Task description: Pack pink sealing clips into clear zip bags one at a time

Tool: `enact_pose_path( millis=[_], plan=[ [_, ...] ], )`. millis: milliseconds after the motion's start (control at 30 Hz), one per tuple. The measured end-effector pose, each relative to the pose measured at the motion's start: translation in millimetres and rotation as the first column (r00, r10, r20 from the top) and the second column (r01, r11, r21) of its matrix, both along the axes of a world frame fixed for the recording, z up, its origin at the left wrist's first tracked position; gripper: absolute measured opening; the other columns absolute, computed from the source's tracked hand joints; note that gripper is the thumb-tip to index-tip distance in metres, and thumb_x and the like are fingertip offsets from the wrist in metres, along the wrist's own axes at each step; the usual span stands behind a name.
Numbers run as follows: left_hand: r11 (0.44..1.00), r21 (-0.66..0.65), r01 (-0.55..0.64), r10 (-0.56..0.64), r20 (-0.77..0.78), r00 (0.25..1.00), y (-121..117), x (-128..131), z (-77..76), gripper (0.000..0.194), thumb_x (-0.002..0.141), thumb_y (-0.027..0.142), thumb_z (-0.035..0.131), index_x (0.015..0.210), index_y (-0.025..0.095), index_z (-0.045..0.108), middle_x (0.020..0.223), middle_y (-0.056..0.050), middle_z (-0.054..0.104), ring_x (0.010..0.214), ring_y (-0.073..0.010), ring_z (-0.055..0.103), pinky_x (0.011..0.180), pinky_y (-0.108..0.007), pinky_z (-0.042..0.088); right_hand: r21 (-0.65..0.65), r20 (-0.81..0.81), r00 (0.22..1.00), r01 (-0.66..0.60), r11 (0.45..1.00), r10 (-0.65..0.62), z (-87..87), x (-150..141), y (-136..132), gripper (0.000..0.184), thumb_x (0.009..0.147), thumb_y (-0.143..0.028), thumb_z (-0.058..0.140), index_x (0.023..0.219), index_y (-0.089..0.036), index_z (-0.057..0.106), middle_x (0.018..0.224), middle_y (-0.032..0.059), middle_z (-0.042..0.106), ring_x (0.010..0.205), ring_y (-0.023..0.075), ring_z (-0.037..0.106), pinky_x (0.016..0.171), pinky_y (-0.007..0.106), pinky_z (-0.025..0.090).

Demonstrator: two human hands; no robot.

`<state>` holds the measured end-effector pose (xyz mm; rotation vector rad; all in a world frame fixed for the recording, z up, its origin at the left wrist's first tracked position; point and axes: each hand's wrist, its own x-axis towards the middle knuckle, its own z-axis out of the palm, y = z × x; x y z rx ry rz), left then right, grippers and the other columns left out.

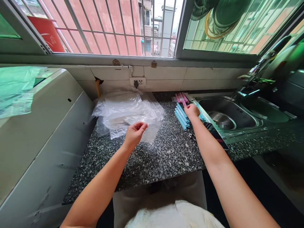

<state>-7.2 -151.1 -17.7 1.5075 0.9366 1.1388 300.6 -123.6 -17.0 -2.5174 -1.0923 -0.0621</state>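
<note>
My left hand [135, 136] is closed, thumb against fingers, pinching a small clear plastic bag [150, 132] above the counter. Behind it, a heap of clear plastic bags [125, 109] lies spread towards the wall. To the right, the fingers of my right hand [192, 111] close on the near end of a pink bag clip [183, 102]. More pink bag clips [180, 97] lie just beyond that hand. A row of light blue bag clips [181, 116] rests beside it on the left, and further blue ones are partly hidden behind the hand.
The speckled granite counter [161, 161] runs under both hands. A steel sink [251, 122] with a faucet [258, 68] and a metal bowl [219, 118] is at right. A flat dark package [217, 136] lies by its edge. A white appliance side [47, 136] borders the left. A wall socket [140, 81] is behind.
</note>
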Motion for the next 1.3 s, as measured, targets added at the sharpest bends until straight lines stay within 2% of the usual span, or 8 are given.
enact_pose_path(
  millis=[167,267,367,500,733,833,1033,1300],
  plan=[
    [1.0,-0.017,-0.01,0.01,0.014,1.0,1.8,0.2,-2.3,0.026,0.064,0.041,0.063,0.06,0.015,0.061,0.055,0.001,0.055,0.053,-0.0095,0.045,0.053,-0.023,0.035,0.253,0.001,0.985,-0.168,0.953,0.173,4.2,-27.7,-5.1,0.024,0.08,-0.034,0.049,0.083,-0.016,0.065,0.086,0.0095,0.069,0.079,0.0213,0.061,0.069,0.029,0.042],
    [1.0,-0.021,-0.012,0.012,0.021,1.0,3.5,0.0,-3.9,0.027,0.064,0.041,0.064,0.06,0.015,0.061,0.056,0.001,0.056,0.054,-0.0096,0.045,0.053,-0.023,0.036,0.4,0.083,0.939,-0.337,0.852,0.332,7.7,-49.7,-16.1,0.021,0.078,-0.033,0.051,0.076,-0.016,0.062,0.078,0.0082,0.067,0.072,0.0196,0.058,0.067,0.03,0.042],
    [1.0,-0.021,-0.017,0.017,0.018,1.0,4.2,-0.4,-3.9,0.027,0.063,0.042,0.064,0.06,0.015,0.061,0.056,0.001,0.056,0.054,-0.0096,0.045,0.053,-0.023,0.035,0.496,0.154,0.857,-0.497,0.712,0.491,11.7,-73.0,-32.6,0.019,0.078,-0.033,0.051,0.073,-0.017,0.059,0.072,0.0054,0.063,0.065,0.017,0.055,0.064,0.029,0.042],
    [0.999,-0.029,-0.021,0.021,0.01,1.0,3.1,-1.0,-1.0,0.027,0.063,0.041,0.064,0.06,0.015,0.062,0.056,0.001,0.056,0.053,-0.0093,0.044,0.053,-0.023,0.035,0.538,0.213,0.745,-0.63,0.56,0.632,13.1,-101.2,-54.7,0.016,0.08,-0.031,0.051,0.072,-0.018,0.056,0.068,0.002,0.058,0.062,0.014,0.052,0.061,0.027,0.042],
    [0.999,-0.044,-0.02,0.019,-0.01,1.0,2.4,-0.8,0.3,0.027,0.063,0.041,0.064,0.058,0.015,0.061,0.055,0.001,0.055,0.052,-0.0091,0.042,0.051,-0.023,0.033,0.486,0.348,0.618,-0.762,0.428,0.705,0.0,-126.8,-72.7,0.015,0.082,-0.027,0.05,0.07,-0.019,0.054,0.065,0.0028,0.058,0.065,0.0152,0.052,0.062,0.028,0.041],
    [0.999,-0.047,-0.008,0.007,-0.019,1.0,2.9,-0.9,0.0,0.025,0.064,0.04,0.063,0.058,0.015,0.06,0.054,0.002,0.054,0.051,-0.0088,0.041,0.051,-0.023,0.033,0.496,0.365,0.608,-0.768,0.405,0.705,-7.6,-129.4,-75.6,0.015,0.082,-0.027,0.05,0.07,-0.019,0.054,0.066,0.0032,0.059,0.066,0.0154,0.053,0.064,0.029,0.042],
    [0.995,-0.087,0.055,-0.058,-0.03,0.998,0.1,1.7,1.0,0.025,0.065,0.039,0.063,0.059,0.015,0.06,0.05,0.003,0.049,0.049,-0.0086,0.04,0.051,-0.024,0.032,0.503,0.324,0.624,-0.75,0.429,0.712,-19.5,-126.4,-81.3,0.014,0.082,-0.028,0.051,0.074,-0.018,0.057,0.06,-0.0001,0.059,0.055,0.0116,0.052,0.055,0.024,0.041],
    [0.982,-0.15,0.114,-0.118,-0.017,0.993,-1.1,3.9,-2.4,0.021,0.067,0.036,0.061,0.06,0.016,0.061,0.05,0.003,0.047,0.048,-0.0085,0.037,0.049,-0.023,0.028,0.478,0.325,0.601,-0.77,0.422,0.73,-20.9,-127.6,-82.5,0.016,0.083,-0.03,0.05,0.076,-0.019,0.06,0.062,0.0005,0.062,0.056,0.0116,0.055,0.055,0.024,0.043]
  ],
)
